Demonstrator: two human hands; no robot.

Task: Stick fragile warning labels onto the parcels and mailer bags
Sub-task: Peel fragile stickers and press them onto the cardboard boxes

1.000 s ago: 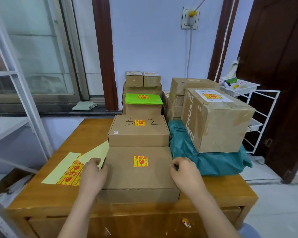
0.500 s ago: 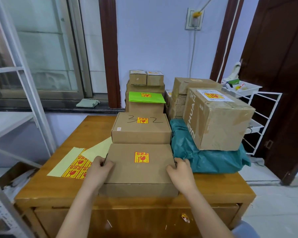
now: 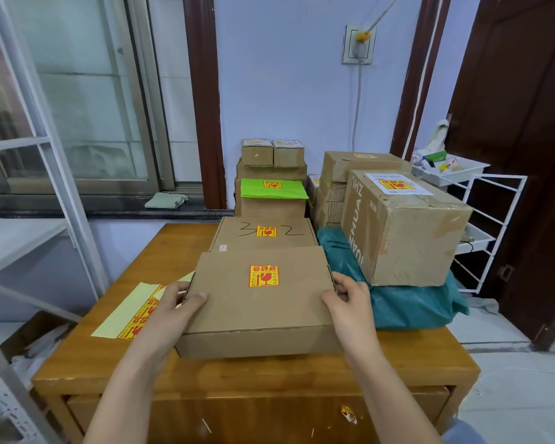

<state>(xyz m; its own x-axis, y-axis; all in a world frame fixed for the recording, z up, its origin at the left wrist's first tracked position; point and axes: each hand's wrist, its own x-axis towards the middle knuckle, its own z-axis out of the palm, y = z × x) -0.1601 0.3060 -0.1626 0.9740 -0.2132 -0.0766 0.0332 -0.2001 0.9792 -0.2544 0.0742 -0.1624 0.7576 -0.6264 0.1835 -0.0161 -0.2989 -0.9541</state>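
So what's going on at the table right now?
A person grips a flat cardboard box with both hands, the left hand on its left edge and the right hand on its right edge. The box already carries a fragile label on top. More labelled parcels sit behind it, and a sheet of spare labels lies on the wooden table to the left.

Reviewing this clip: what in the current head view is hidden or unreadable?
- Left hand: its fingers are hidden behind the side of the flat box it grips.
- Right hand: its fingertips are hidden at the box's other side.
- Label sheet: partly covered by the left hand; the count of remaining labels cannot be told.
- Fragile label: smaller print too small to read.
- Teal mailer bag: its top is covered by the large carton.
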